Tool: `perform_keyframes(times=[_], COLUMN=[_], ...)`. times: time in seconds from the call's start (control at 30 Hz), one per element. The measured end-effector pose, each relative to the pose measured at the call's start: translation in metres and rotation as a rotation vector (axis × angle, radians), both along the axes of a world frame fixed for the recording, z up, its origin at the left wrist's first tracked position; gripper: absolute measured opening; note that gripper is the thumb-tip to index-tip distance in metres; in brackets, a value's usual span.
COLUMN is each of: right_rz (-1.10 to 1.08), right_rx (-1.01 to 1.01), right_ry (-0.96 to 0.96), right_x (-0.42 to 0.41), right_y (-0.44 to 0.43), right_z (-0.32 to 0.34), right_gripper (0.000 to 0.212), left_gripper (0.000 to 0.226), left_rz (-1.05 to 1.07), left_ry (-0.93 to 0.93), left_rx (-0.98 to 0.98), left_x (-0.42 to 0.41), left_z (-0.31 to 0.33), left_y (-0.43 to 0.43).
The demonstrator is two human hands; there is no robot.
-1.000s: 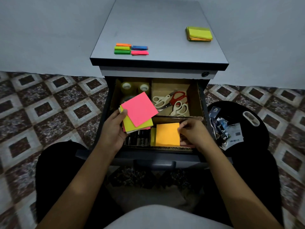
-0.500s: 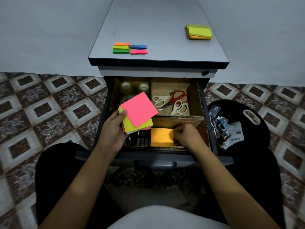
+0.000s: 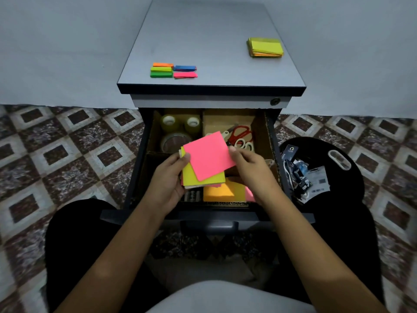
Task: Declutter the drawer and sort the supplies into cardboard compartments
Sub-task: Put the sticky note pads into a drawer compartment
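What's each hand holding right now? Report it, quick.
Left hand: holding the sticky-note stack.
Right hand: pinching the edge of the top pink note.

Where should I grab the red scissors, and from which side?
Grip the red scissors by their handle loops, coming down from above. The loops lie flat and exposed in the rear right compartment; the blades are hidden behind the pink note, and the walls likely block side approaches.

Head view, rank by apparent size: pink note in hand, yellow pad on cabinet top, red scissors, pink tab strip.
1. pink note, also nearest the camera.
2. yellow pad.
3. red scissors, partly hidden, so unsure against the pad.
4. pink tab strip.
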State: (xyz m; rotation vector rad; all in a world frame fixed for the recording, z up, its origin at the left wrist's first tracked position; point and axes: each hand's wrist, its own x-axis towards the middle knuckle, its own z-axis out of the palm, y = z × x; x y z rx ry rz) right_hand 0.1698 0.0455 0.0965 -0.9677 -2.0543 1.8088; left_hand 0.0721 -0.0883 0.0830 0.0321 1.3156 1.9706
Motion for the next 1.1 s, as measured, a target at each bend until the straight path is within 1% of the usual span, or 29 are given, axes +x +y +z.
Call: perform_keyframes(times=[0.07, 0.17, 0.2, 0.27, 0.3, 0.4, 0.5, 0.67, 0.9, 0.97, 1.03, 1.1], right_rz=[0.044, 0.006, -0.013, -0.028, -0.032, -0.033, -0.052, -0.081, -0.104, -0.118, -0.135, -0.189], right_rx=[-0.112, -0.116, -0.118, -0.159, -0.212, -0.350, -0.421, -0.342, -0.261, -0.264, -0.274, -0.315], right_ry=[-0.017, -0.061, -0.076, -0.091, -0.086, -0.067, -0.055, -0.094, -0.046, -0.026, -0.008, 0.031], right_x=[-0.004, -0.003, -0.001, 0.003, 0.006, 0.013, 0.017, 0.027, 0.040, 0.044, 0.047, 0.047], right_y=[-0.002, -0.004, -0.003, 0.001, 0.003, 0.008, 0.015, 0.029, 0.046, 0.051, 0.057, 0.065], right_z=[0.001, -0.002, -0.005, -0.010, -0.012, -0.016, -0.017, -0.020, -0.016, -0.015, -0.015, -0.015], right_gripper=[0.030, 0.039, 0.038, 0.030, 0.025, 0.014, 0.011, 0.009, 0.004, 0.005, 0.006, 0.004], left_gripper=[0.020, 0.029, 0.032, 0.033, 0.033, 0.028, 0.024, 0.013, 0.010, 0.009, 0.015, 0.015], left_rz=[-0.033, -0.021, -0.024, -0.034, -0.036, -0.042, -0.060, -0.110, -0.277, -0.301, -0.303, -0.304], left_ry=[-0.031, -0.176, -0.228, -0.283, -0.284, -0.209, -0.078, 0.064, 0.227, 0.257, 0.275, 0.276], left_rx=[0.013, 0.041, 0.057, 0.068, 0.062, -0.014, -0.138, -0.337, -0.543, -0.570, -0.571, -0.577], left_x=[0.008, 0.018, 0.020, 0.023, 0.023, 0.025, 0.025, 0.025, 0.024, 0.023, 0.022, 0.022], left_z=[0.003, 0.006, 0.007, 0.006, 0.005, 0.003, 0.002, 0.000, 0.000, 0.003, 0.005, 0.005], left_y=[0.009, 0.018, 0.020, 0.021, 0.021, 0.023, 0.025, 0.029, 0.035, 0.036, 0.036, 0.038])
